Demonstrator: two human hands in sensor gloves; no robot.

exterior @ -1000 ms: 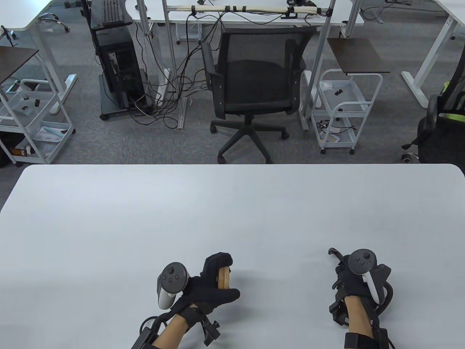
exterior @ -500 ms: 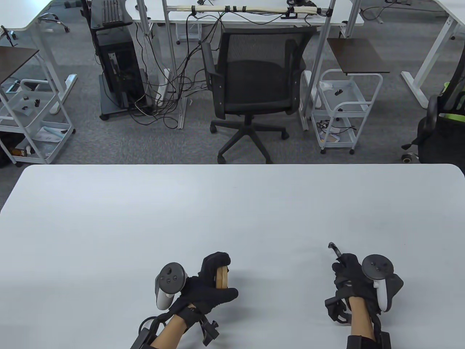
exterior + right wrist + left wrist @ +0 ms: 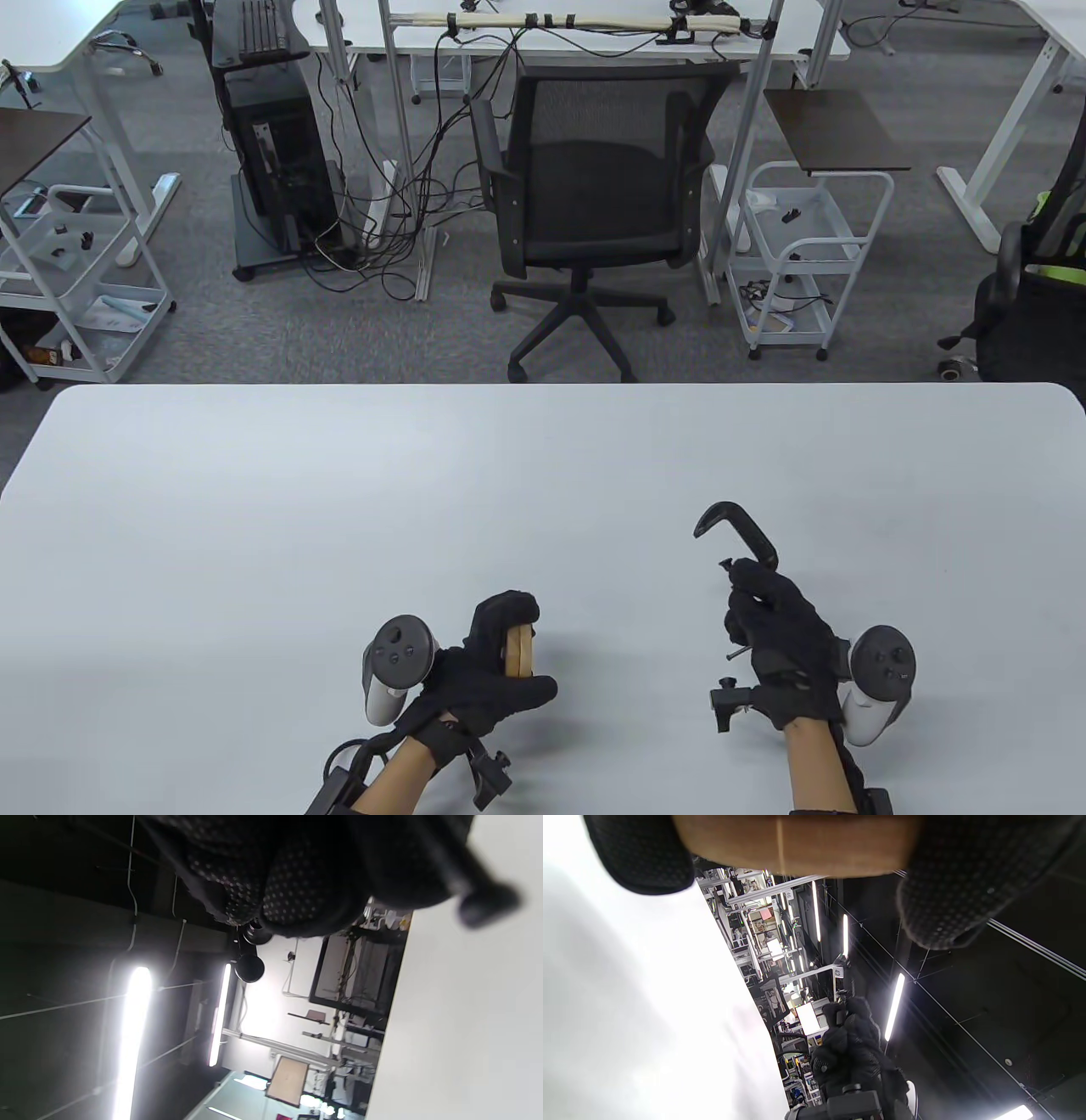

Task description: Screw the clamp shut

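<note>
Table view: my right hand (image 3: 776, 632) grips the black C-clamp (image 3: 740, 531) by its lower frame, near and right of centre, with the curved jaw end rising clear of my fingers toward the far side; the clamp appears lifted off the white worktop (image 3: 339, 509), though I cannot tell whether any part touches it; a thin screw end or handle pin shows below my fingers. My left hand (image 3: 492, 662) is closed around a wooden block (image 3: 522, 649), held on edge near the middle of the near side, well apart from the clamp; the left wrist view shows the block (image 3: 797, 842) pinched between thumb and fingers.

Risks, as I judge them: the clamp is not yet seated over the block, so turning the screw now would close it on nothing; my right hand holds the frame, which leaves the screw handle hard to reach without a regrip, and a regrip in the air could drop the clamp onto the worktop; if the block sits skewed in the jaw, the screw pad may slide off its face and the block may tip; my left fingers wrap the block and could be caught between pad and wood.

Writing: no brand, label or text is legible on the clamp, block or gloves; a small sign far off in the left wrist view is too small to read with certainty.
</note>
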